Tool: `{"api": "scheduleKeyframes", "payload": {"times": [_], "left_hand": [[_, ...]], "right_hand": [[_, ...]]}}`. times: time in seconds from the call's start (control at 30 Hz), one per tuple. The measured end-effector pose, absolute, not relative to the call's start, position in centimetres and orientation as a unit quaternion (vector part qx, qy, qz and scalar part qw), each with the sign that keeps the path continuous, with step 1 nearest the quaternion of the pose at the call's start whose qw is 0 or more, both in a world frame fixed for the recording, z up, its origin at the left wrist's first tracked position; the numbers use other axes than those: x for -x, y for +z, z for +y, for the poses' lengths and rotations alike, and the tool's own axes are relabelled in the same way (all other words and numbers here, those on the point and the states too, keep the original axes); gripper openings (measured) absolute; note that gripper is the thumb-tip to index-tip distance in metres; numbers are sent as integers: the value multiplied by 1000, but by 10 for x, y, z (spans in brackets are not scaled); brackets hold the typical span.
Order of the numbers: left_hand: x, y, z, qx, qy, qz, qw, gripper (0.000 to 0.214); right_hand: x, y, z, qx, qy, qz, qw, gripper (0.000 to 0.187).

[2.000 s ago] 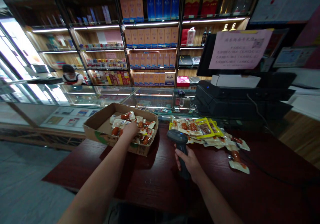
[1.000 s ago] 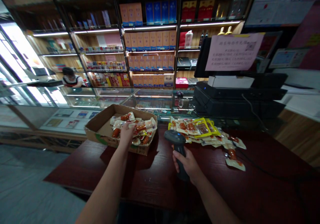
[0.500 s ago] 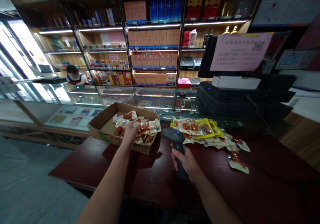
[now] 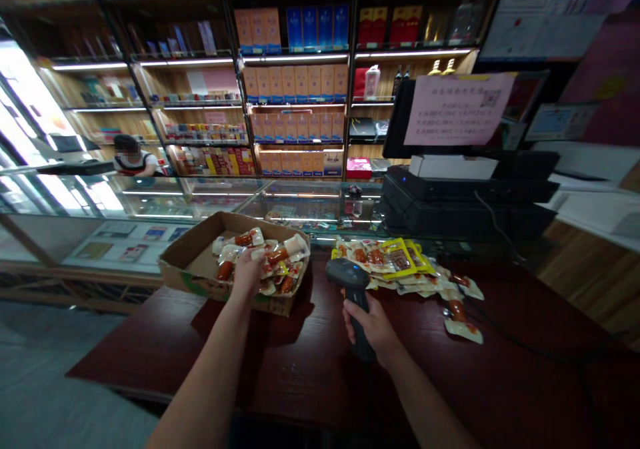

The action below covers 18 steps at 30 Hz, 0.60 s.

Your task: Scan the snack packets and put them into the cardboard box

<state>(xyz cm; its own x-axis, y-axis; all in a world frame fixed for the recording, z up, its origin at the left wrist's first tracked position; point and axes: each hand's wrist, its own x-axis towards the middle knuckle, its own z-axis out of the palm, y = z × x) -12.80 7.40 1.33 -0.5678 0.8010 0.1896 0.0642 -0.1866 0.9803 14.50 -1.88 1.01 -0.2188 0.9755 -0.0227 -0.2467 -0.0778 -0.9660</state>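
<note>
My left hand (image 4: 247, 272) reaches over the near side of an open cardboard box (image 4: 186, 262). Its fingers are closed on the left end of a clear-wrapped sausage packet (image 4: 287, 251), which lies tilted over other sausage packets (image 4: 245, 238) in the box. My right hand (image 4: 371, 325) is wrapped round the handle of a dark grey barcode scanner (image 4: 349, 274), held upright above the table with its head toward the box. To the scanner's right, a pile of sausage packets (image 4: 367, 255) lies on the table, with yellow-edged packets (image 4: 400, 259) on top.
Below is a dark red wooden table (image 4: 295, 375). A single sausage packet (image 4: 463, 329) lies at the pile's right end, near a black cable. Behind stand a glass counter (image 4: 295, 195), a monitor with a pink sheet (image 4: 457, 110) and a black printer-like machine (image 4: 450, 209). A person (image 4: 135, 159) sits far left.
The view has turned slightly right, so the box, pile and shelves appear further left. The scanner has shifted slightly right relative to the pile. My left hand keeps its hold on the sausage packet.
</note>
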Motion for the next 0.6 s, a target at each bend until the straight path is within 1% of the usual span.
{"api": "scheduleKeyframes", "payload": {"times": [0.1, 0.27, 0.43, 0.5, 0.6], "left_hand": [[103, 17, 79, -329, 710, 506, 361, 26], [20, 11, 96, -303, 717, 438, 450, 20], [-64, 2, 118, -274, 685, 481, 473, 11], [-88, 2, 127, -259, 677, 504, 469, 17], [-119, 5, 136, -243, 665, 518, 480, 39]], "right_hand": [[-165, 11, -16, 406, 607, -447, 516, 38], [-203, 9, -13, 427, 580, -399, 567, 38], [-236, 11, -14, 425, 560, -376, 604, 43], [-247, 13, -15, 424, 553, -365, 618, 45], [-260, 15, -18, 430, 538, -349, 635, 45]]}}
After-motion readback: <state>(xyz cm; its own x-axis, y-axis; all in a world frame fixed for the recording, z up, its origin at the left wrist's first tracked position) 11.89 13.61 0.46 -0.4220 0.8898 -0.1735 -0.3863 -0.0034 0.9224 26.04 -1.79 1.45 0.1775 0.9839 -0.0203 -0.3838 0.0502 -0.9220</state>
